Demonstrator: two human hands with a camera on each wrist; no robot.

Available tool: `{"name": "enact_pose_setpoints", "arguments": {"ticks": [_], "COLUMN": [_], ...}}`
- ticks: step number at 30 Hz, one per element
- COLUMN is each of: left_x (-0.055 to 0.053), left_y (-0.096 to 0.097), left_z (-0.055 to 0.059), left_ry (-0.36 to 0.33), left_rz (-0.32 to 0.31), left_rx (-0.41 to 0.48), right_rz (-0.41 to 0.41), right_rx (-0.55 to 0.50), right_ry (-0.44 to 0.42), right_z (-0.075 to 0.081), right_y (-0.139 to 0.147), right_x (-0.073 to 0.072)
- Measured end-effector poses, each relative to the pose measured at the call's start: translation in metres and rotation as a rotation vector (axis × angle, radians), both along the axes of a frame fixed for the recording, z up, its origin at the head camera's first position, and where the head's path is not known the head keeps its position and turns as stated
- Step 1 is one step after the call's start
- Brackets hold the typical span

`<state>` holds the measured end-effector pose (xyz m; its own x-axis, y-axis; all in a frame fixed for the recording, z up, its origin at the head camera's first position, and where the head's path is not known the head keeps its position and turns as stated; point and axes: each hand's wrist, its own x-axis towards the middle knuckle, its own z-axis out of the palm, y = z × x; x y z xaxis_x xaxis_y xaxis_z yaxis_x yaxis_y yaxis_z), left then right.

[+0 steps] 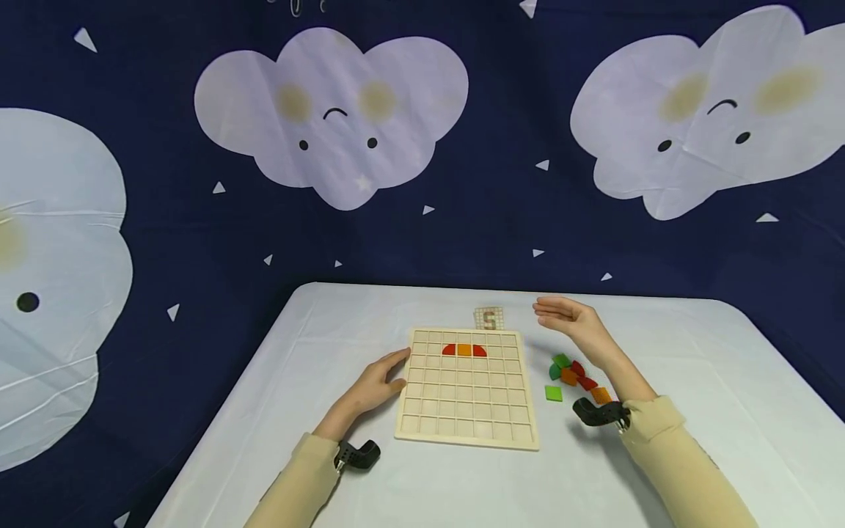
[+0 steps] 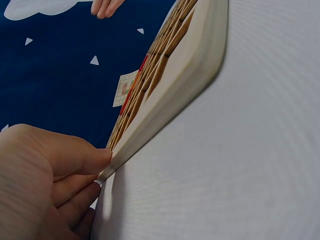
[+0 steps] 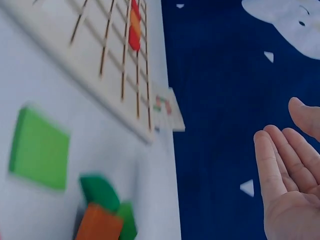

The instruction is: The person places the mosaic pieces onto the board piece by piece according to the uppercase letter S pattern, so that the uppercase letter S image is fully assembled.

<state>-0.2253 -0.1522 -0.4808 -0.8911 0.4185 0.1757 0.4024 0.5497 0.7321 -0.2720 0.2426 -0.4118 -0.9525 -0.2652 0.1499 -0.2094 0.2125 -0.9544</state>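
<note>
A: Edges and room first.
B: The board (image 1: pixel 467 396) lies on the middle of the table (image 1: pixel 713 381). White surface extends along its left side and its near edge. On the right, a narrow strip separates it from a green square (image 1: pixel 553 394); a pile (image 1: pixel 569 377) of red, orange and green pieces lies just farther right, near the right sleeve (image 1: pixel 686 458). Just beyond the far edge lies a card (image 1: pixel 489 318) with a patterned grid. Whether card and board touch, I cannot tell.

A: Bearing of the board?
B: Its sides run near to far, its far edge left to right. It looks about square, so I record no long axis. Its far part carries a short row running left to right: an orange tile (image 1: pixel 465 350) between two red pieces (image 1: pixel 449 350), curved sides outward.

A: Fingers?
B: The left hand (image 1: pixel 373 383) rests at the board's left edge, thumb and fingers spread apart, the thumb tip touching the rim. The right hand (image 1: pixel 576 324) is raised over the far right of the table, its fingers straight and together, thumb apart, the palm bare.
</note>
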Motion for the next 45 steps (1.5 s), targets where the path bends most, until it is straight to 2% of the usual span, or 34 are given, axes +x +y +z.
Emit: {"name": "enact_pose_setpoints", "arguments": {"ticks": [6, 13, 18, 23, 30, 37, 45], "left_x": [0.001, 0.002, 0.001, 0.001, 0.002, 0.002, 0.002], "left_y": [-0.002, -0.003, -0.003, -0.003, -0.002, -0.002, 0.000], "left_z": [-0.002, -0.001, 0.000, 0.001, 0.001, -0.001, 0.001], "left_ry": [-0.008, -0.012, -0.025, -0.007, -0.020, 0.055, -0.028], "left_rz": [0.012, 0.006, 0.004, 0.001, 0.001, -0.034, 0.011], "left_rx": [-0.001, 0.010, 0.019, 0.024, 0.035, 0.036, 0.030], "right_rz": [-0.021, -0.037, -0.011, 0.021, 0.045, 0.083, 0.053], "right_rx": [0.033, 0.154, 0.235, 0.231, 0.374, 0.424, 0.525], "right_ry": [-0.017, -0.044, -0.059, -0.068, 0.000, 0.095, 0.163], "right_z": [-0.009, -0.025, -0.040, -0.049, -0.055, -0.057, -0.059], "right_y": [0.019, 0.039, 0.052, 0.056, 0.055, 0.055, 0.053], "right_x": [0.009, 0.013, 0.011, 0.011, 0.015, 0.016, 0.018]}}
